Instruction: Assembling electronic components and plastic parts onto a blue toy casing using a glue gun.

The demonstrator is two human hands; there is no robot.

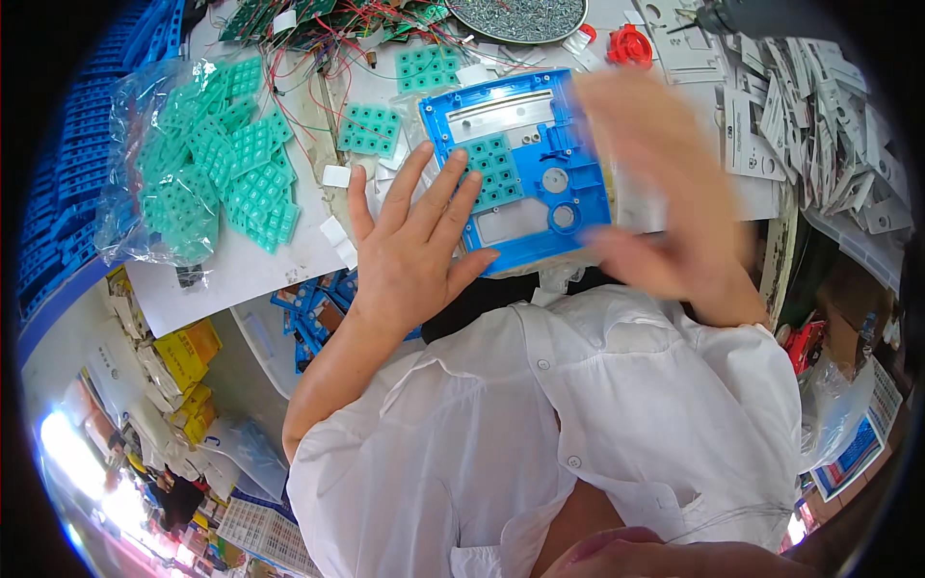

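A blue plastic housing [530, 252] lies open side up on the worktable in front of me. A green rubber keypad [495, 173] sits in its left half, below a clear window strip [511, 114]. My left hand [409, 231] is spread flat, its fingertips over the housing's left edge and beside the keypad, its thumb at the lower left edge. At the right edge of the housing is my right hand [674, 183], smeared by motion. Its thumb looks apart from the fingers, but whether it holds anything cannot be made out.
Green keypads [255, 173] lie heaped at left, partly in a clear bag [120, 207]. Behind are wired circuit boards [318, 21], a tray of screws [520, 14] and a red plastic part [629, 46]. White flat plates [819, 125] are piled at right, near a power screwdriver [727, 17].
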